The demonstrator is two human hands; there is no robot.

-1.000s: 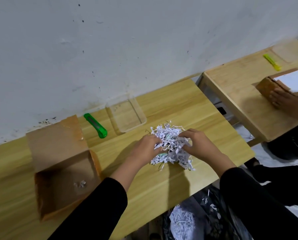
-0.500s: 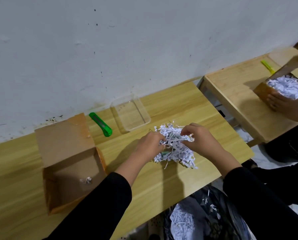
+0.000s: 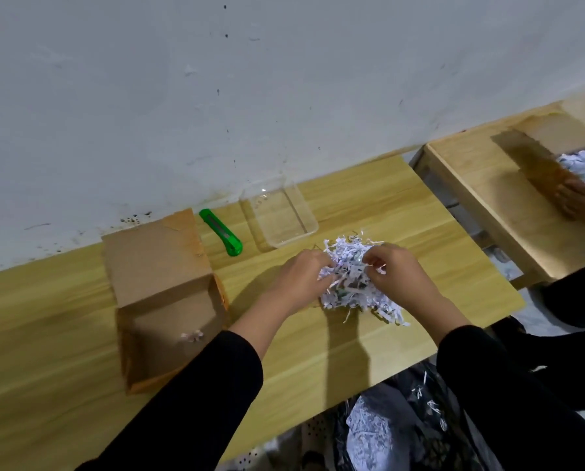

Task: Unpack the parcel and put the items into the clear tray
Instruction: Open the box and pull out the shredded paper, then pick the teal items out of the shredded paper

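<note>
Left hand [image 3: 301, 275] and right hand [image 3: 398, 275] have drawn closer within the shredded paper [image 3: 347, 295], each grip pinching strands.

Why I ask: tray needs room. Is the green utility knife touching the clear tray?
Apart. Head view shows bare tabletop between the green utility knife and clear tray.

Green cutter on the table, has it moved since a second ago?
No. The green cutter still lies between the cardboard box and the clear tray, gaps unchanged.
</note>
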